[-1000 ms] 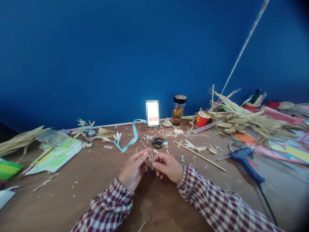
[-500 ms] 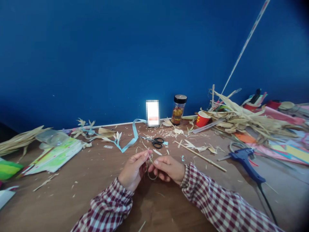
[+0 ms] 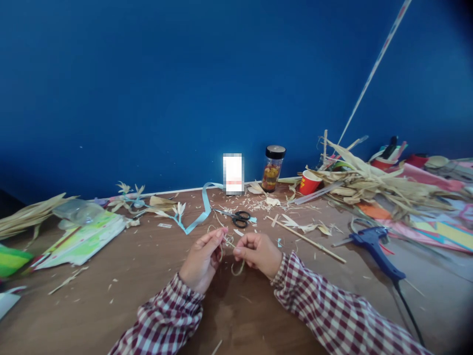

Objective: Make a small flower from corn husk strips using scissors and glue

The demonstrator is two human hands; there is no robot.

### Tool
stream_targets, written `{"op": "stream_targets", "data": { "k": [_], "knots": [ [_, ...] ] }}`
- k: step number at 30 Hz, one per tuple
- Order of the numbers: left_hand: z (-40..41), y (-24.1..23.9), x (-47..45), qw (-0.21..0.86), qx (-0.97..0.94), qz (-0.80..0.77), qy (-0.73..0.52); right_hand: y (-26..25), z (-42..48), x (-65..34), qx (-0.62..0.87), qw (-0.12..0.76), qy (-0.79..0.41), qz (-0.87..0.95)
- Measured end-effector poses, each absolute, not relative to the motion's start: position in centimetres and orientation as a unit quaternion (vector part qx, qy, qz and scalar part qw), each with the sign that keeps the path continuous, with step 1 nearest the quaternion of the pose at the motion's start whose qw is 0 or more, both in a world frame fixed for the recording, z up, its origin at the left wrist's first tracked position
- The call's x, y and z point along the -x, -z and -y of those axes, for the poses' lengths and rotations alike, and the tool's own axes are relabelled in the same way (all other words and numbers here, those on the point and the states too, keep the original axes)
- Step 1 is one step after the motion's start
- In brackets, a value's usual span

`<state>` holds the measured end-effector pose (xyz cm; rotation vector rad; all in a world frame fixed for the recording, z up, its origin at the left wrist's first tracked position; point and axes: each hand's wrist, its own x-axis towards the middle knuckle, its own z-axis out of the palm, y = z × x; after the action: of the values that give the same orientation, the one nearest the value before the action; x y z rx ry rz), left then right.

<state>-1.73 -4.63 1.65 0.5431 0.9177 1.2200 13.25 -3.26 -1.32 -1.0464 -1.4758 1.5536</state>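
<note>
Both my hands meet over the middle of the brown table [image 3: 148, 276], sleeves in red-and-white check. My left hand [image 3: 202, 259] pinches one end of a thin, pale straw strip [image 3: 236, 268]. My right hand [image 3: 258, 254] is closed on the same strip, which curls in a loop below its fingers. Just beyond my hands lie black-handled scissors [image 3: 236, 217] and a light blue ribbon [image 3: 201, 214].
A thin wooden stick [image 3: 306, 239] lies right of my hands, then a blue glue gun [image 3: 373, 244] with its cord. Dry husks [image 3: 373, 185], a red cup [image 3: 308, 182] and a jar [image 3: 272, 168] stand at the back right. Green-white paper [image 3: 83, 239] lies left. Scraps litter the table.
My hands have drawn slightly apart, and the straw loop now hangs lower under my right hand. The rest of the table is unchanged.
</note>
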Motion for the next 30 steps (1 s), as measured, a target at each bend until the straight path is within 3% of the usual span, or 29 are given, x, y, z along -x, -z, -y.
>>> {"op": "stream_targets", "data": {
  "k": [11, 23, 30],
  "knots": [
    [4.5, -0.6, 2.0, 0.693, -0.255, -0.374, -0.561, 0.8, 3.7, -12.9, 0.383, 0.354, -0.601, 0.606],
    [4.8, -0.9, 1.9, 0.745, -0.198, -0.331, -0.544, 2.0, 3.6, -12.5, 0.335, 0.296, -0.704, 0.551],
    [4.9, -0.9, 1.9, 0.759, -0.176, -0.316, -0.541, 1.6, 3.8, -12.5, 0.345, 0.272, -0.707, 0.553]
  ]
}}
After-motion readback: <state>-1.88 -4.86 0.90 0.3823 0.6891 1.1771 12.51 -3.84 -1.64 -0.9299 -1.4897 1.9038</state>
